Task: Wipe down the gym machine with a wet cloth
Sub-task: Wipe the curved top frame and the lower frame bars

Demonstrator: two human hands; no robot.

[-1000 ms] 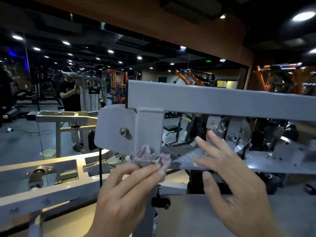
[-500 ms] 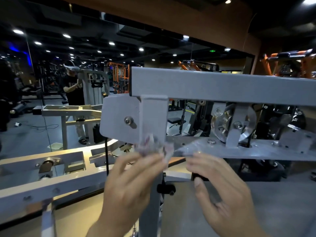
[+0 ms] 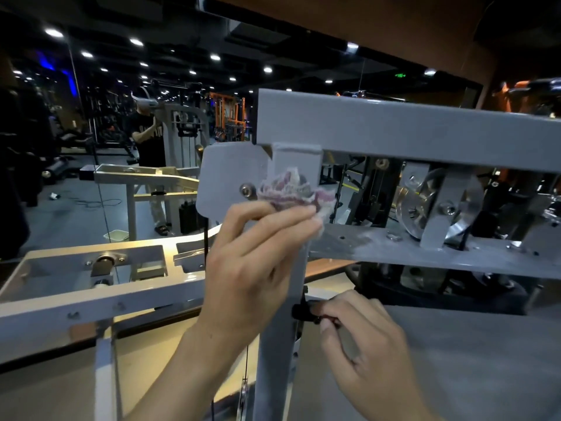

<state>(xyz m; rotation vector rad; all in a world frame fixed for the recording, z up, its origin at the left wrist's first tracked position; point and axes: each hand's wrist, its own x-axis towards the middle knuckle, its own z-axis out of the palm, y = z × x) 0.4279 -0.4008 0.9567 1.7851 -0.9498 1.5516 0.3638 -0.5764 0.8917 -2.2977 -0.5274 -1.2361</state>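
Note:
A grey steel gym machine frame point(image 3: 409, 138) fills the view, with a vertical post point(image 3: 279, 314) under its top beam. My left hand point(image 3: 252, 262) presses a crumpled pink-and-white cloth point(image 3: 288, 189) against the post, just below the beam and beside a bolt on the side plate point(image 3: 230, 177). My right hand point(image 3: 364, 341) sits lower, to the right of the post, its fingers curled by a small black knob point(image 3: 300, 311). Whether they pinch the knob is unclear.
A lower grey crossbar point(image 3: 425, 250) with a shiny pulley wheel point(image 3: 425, 205) runs right of the post. A cream machine frame point(image 3: 91, 287) lies at lower left. A mirror wall behind reflects a person point(image 3: 145, 132) and orange racks point(image 3: 227, 117).
My left hand has slid the cloth up the post toward the top beam. My right hand has dropped from the crossbar down to the black knob, fingers curling.

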